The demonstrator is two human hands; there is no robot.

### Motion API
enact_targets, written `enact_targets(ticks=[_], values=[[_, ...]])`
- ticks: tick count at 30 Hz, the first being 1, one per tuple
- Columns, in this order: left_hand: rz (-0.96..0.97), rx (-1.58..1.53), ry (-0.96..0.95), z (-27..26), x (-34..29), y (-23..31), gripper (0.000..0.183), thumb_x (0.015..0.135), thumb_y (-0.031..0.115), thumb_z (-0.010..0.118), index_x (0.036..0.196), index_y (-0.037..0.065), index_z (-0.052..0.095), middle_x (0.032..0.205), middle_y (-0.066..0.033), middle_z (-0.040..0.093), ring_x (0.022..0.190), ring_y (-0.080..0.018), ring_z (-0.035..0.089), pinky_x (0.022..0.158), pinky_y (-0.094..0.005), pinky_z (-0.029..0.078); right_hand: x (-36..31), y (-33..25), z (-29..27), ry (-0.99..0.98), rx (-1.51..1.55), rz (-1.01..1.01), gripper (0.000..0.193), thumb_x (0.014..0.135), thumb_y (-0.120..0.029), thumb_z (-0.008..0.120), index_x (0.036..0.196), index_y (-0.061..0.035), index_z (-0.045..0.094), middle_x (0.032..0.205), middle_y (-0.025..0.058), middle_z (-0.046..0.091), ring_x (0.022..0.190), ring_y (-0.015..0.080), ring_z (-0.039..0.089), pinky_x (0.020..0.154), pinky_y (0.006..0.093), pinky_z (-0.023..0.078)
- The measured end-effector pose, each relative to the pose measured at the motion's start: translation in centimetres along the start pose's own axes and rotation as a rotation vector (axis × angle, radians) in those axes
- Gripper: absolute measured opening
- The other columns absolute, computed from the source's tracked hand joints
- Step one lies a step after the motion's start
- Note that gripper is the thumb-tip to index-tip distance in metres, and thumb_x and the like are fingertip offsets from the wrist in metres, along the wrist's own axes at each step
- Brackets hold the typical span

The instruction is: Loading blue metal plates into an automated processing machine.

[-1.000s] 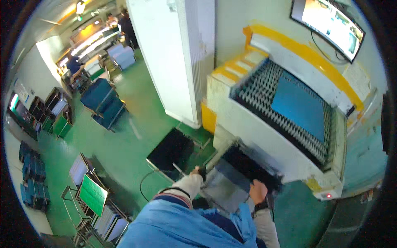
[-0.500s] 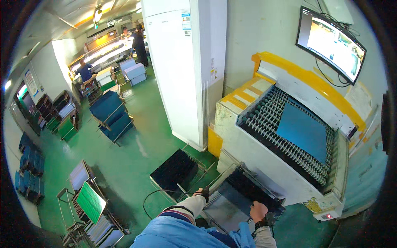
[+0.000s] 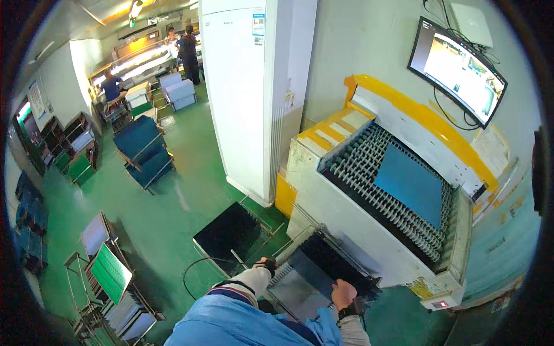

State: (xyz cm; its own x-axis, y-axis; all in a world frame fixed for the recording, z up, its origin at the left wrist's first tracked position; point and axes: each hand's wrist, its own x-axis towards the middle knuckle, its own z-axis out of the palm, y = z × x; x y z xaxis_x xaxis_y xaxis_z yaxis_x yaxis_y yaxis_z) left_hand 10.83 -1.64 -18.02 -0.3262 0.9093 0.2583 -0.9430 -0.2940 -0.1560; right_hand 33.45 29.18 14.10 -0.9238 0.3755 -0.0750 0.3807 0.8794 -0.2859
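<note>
My left hand point(image 3: 266, 266) grips the left edge of a flat grey panel point(image 3: 300, 282) low at the front of a white conveyor machine point(image 3: 346, 225). On the panel's right edge my right hand point(image 3: 343, 293) is closed, close to the dark slot of the machine. The panel lies tilted between both hands, partly inside the slot. A blue sheet point(image 3: 411, 184) rests on the machine's black roller bed above. My blue sleeves come in from the lower edge.
A black tray on a low frame point(image 3: 231, 233) stands on the green floor to my left. A white cabinet point(image 3: 254, 98) rises behind it. Racks with green boards point(image 3: 109, 274) stand lower left. A monitor point(image 3: 459, 69) hangs upper right. People work far back.
The view has lifted and pulled back from the machine. Both hands stay on the grey panel at the slot, with the panel a little further in.
</note>
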Motion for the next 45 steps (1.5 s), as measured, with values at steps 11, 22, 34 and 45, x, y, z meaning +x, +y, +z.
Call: enact_targets(ticks=[11, 22, 34, 45], values=[[-0.29, 1.825, 1.794, 7.3, 3.6, -4.4, 0.032, 0.089, 0.043, 0.054, 0.097, 0.016, 0.069, 0.099, -0.0135, 0.071, 0.096, -0.0298, 0.069, 0.082, -0.0422, 0.052, -0.2, -2.1, -6.7, 0.235, 0.026, -0.136, 0.021, 0.074, -0.026, 0.071, 0.082, -0.0068, 0.07, 0.076, 0.0174, 0.066, 0.076, 0.0382, 0.064, 0.066, 0.0483, 0.048], [-0.586, 2.04, 1.998, 13.9, 8.6, -8.1, 0.018, 0.086, 0.03, 0.056, 0.094, 0.017, 0.066, 0.089, -0.0114, 0.069, 0.078, -0.0264, 0.068, 0.068, -0.0443, 0.053, -5.9, 1.7, -24.6, 0.37, 0.438, 0.251, 0.027, 0.074, -0.01, 0.07, 0.1, -0.0027, 0.068, 0.095, 0.0186, 0.065, 0.088, 0.0296, 0.06, 0.08, 0.0372, 0.045], [-0.665, 2.11, 1.957, 14.7, 9.1, -9.2, 0.033, 0.093, 0.042, 0.049, 0.108, 0.018, 0.066, 0.108, -0.0107, 0.069, 0.103, -0.0277, 0.067, 0.082, -0.0437, 0.052, -4.7, 1.6, -16.1, 0.405, 1.977, 0.349, 0.012, 0.087, -0.005, 0.061, 0.1, -0.0053, 0.06, 0.091, 0.0068, 0.065, 0.078, 0.0209, 0.064, 0.058, 0.037, 0.053], [-0.426, 2.004, 1.986, 10.9, 7.7, -8.3, 0.03, 0.092, 0.034, 0.044, 0.087, 0.014, 0.066, 0.083, -0.0097, 0.069, 0.074, -0.0271, 0.068, 0.064, -0.042, 0.052, -5.0, 3.6, -4.6, 0.141, 2.15, 0.654, 0.016, 0.094, -0.02, 0.059, 0.093, -0.0043, 0.061, 0.086, 0.01, 0.067, 0.071, 0.0243, 0.062, 0.07, 0.0367, 0.054]])
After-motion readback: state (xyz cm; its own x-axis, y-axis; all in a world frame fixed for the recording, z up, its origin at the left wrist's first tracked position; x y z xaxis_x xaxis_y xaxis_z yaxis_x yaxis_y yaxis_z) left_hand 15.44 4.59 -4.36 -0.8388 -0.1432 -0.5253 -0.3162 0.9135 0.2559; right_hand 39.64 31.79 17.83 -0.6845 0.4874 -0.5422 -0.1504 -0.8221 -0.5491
